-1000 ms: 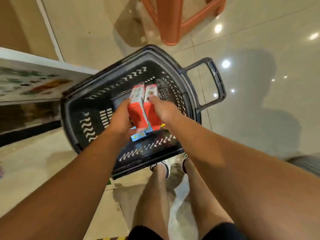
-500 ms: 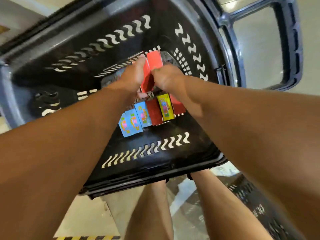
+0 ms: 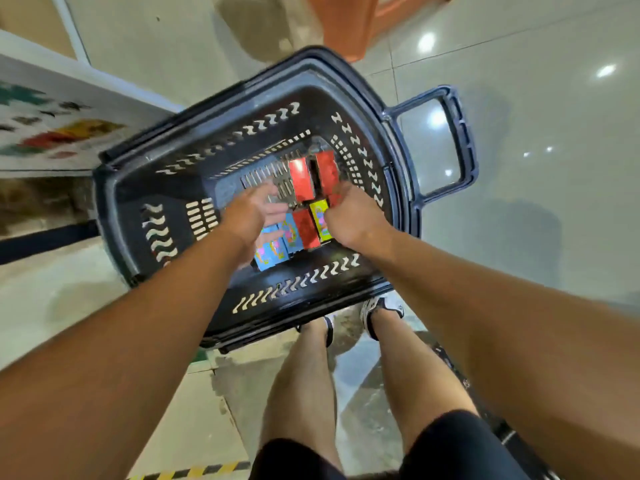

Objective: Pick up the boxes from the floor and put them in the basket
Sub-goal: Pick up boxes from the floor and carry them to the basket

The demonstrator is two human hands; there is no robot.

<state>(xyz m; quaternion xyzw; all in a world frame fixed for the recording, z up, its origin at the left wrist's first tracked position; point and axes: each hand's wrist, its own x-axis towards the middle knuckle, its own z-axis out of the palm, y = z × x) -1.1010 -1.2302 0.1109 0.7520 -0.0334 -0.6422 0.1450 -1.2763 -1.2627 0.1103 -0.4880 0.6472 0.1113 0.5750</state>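
Left hand (image 3: 254, 216) hangs slack and empty, right hand (image 3: 349, 216) looks empty too; lift both straight out of the basket (image 3: 114, 216), clear of the red boxes (image 3: 313, 176) just beyond the fingers.

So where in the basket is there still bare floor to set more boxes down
The basket's left half is bare: grated floor between the left wall and the two red boxes, beyond the left hand. The right side is crowded: red boxes at the far end, then blue, red and yellow boxes by the near wall, under the right hand.
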